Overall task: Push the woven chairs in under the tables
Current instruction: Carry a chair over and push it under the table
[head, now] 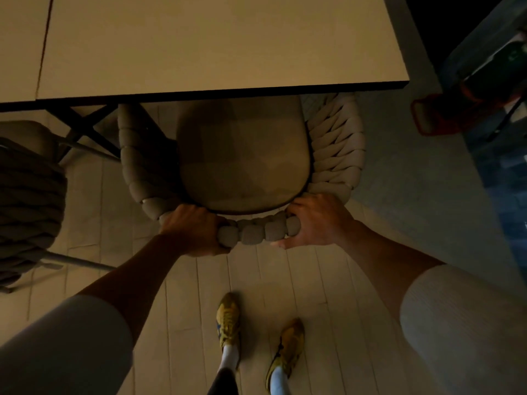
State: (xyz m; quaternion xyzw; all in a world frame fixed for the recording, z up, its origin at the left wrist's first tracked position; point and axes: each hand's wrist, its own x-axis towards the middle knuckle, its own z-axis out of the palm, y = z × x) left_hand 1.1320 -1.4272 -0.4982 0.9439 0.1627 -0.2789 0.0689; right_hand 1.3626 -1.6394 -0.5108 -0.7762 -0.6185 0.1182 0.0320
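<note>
While both hands grip its back: chair (242,155), front of the seat under the table (216,44) edge.
Left hand (194,226): fist wrapped round the woven rim.
Right hand (316,220): fingers over the rim, thumb below.
Second chair (28,201): left, apart.
Floor (176,283): pale planks.

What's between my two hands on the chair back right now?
In the head view, a short run of the woven chair's braided top rail lies between the left hand and the right hand. Both grip that rail; nothing else sits between them.
</note>
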